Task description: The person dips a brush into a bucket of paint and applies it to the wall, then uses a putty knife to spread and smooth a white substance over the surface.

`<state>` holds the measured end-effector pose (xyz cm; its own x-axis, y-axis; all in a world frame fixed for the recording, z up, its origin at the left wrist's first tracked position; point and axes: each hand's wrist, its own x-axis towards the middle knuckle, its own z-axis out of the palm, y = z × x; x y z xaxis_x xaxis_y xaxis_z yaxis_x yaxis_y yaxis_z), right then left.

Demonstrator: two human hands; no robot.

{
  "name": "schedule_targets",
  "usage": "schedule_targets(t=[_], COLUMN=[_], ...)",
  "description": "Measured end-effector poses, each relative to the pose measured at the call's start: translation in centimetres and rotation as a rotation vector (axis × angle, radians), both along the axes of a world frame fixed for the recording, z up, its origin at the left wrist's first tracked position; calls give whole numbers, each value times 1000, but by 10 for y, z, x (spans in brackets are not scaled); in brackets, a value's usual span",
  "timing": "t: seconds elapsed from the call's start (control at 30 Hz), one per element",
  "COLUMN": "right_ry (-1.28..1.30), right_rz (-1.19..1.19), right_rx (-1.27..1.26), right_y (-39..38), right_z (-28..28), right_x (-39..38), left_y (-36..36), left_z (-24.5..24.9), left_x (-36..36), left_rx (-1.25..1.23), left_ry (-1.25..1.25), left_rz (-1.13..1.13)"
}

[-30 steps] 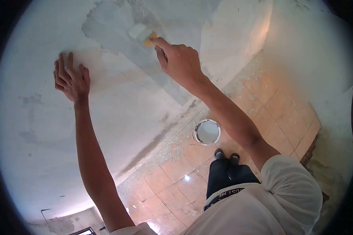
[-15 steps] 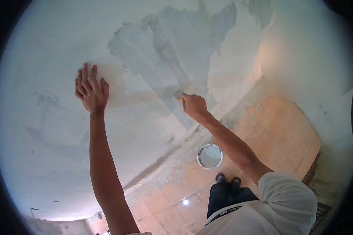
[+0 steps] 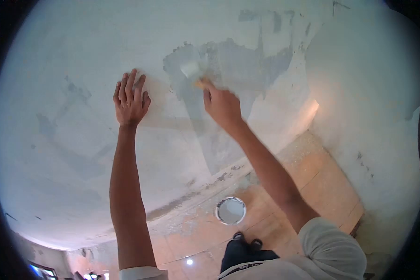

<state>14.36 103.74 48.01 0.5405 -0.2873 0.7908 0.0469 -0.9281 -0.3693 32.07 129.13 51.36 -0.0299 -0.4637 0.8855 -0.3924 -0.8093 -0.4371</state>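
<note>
- Head view: right hand (image 3: pixel 221 105) grip clamped on a blurred tool, looks like a brush (image 3: pixel 192 71), its pale head against the wet grey patch (image 3: pixel 238 65) on the wall (image 3: pixel 56 93)
- left hand (image 3: pixel 130 99) grip apart, palm flat on wall, just beside the patch
- bucket (image 3: pixel 230 211) on floor (image 3: pixel 322 186) below, near shoes (image 3: pixel 245 240)

The plastered wall (image 3: pixel 79 56) is off-white with faint grey smudges; a darker grey painted patch (image 3: pixel 238 63) streaks across it. The small paintbrush (image 3: pixel 193 74) has whitish bristles and a yellow-orange handle. The round white paint bucket (image 3: pixel 217 209) holds pale grey paint. The tiled floor (image 3: pixel 322 182) is orange-pink with thin pale lines, white-speckled near the wall. The shirt sleeve (image 3: pixel 333 247) is white.
</note>
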Motion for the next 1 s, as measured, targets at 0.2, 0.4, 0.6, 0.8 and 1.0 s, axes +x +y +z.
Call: schedule_targets(t=[0.2, 0.4, 0.6, 0.8, 1.0], right_ry=[512, 1, 134, 810, 181], right_rz=[39, -9, -97, -137, -30], right_rx=[20, 33, 26, -18, -159], right_y=[-33, -27, -41, -87, -74], right_z=[-132, 59, -24, -132, 98], right_x=[-23, -33, 10, 9, 1], left_y=[1, 4, 4, 3, 2], left_z=[-4, 1, -2, 0, 1], left_x=[5, 0, 5, 6, 11], left_rx=[1, -3, 5, -11, -20], left_ry=[38, 62, 62, 41, 49], left_rz=[-31, -73, -80, -131, -142])
